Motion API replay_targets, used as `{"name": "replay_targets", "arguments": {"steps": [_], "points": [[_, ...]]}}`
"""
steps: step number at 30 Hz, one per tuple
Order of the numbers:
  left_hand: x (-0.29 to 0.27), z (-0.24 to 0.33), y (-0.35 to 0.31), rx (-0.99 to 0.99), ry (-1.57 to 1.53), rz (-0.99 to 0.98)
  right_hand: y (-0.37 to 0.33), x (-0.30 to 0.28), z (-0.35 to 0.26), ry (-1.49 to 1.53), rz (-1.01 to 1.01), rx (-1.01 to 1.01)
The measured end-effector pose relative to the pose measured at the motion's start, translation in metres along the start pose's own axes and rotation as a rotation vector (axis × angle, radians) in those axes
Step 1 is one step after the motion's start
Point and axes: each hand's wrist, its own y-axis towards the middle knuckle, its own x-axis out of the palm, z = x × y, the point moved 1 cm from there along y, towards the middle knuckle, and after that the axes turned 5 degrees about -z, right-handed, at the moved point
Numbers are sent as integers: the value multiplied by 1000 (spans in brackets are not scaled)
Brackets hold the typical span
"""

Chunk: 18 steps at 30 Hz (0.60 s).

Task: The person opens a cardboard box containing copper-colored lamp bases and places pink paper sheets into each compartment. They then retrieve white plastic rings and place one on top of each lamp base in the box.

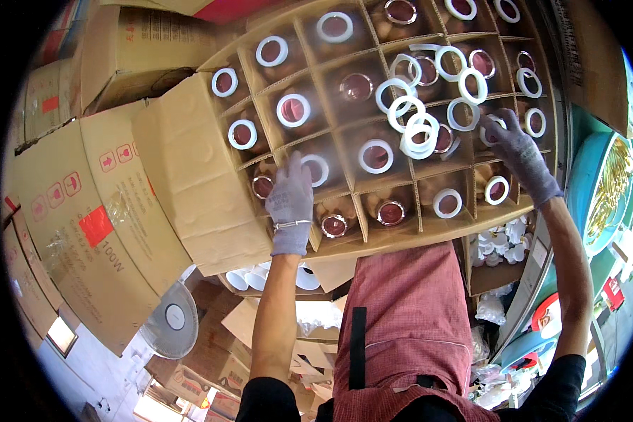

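Note:
A large open cardboard carton has cardboard dividers, with a round, glossy vessel with a dark reddish mouth in most cells. White rings sit around many of the mouths; other mouths, like the vessel in the near row, show a bare shiny rim. My gloved left hand closes on the edge of a white ring in the near-left part. At the right, the gloved fingers of my right hand grip another white ring at a vessel's mouth, partly hiding it. Loose white rings lie piled between the hands.
Sealed cartons are stacked at the left, beside the open carton's flap. A grey fan stands below them. On the right, a turquoise basin holds thin gold-coloured pieces. White parts fill a box under the carton's edge.

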Motion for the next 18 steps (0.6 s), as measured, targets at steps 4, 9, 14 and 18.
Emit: {"name": "replay_targets", "arguments": {"steps": [4, 9, 14, 18], "points": [[10, -6, -15, 197, -122, 29, 0, 0, -7, 298, -11, 247], [2, 8, -8, -78, -94, -290, -12, 10, -7, 304, 192, 225], [0, -10, 3, -65, -342, -74, -7, 26, -13, 82, 171, 302], [11, -20, 1, 72, -168, 54, -3, 5, -22, 205, 203, 300]]}}
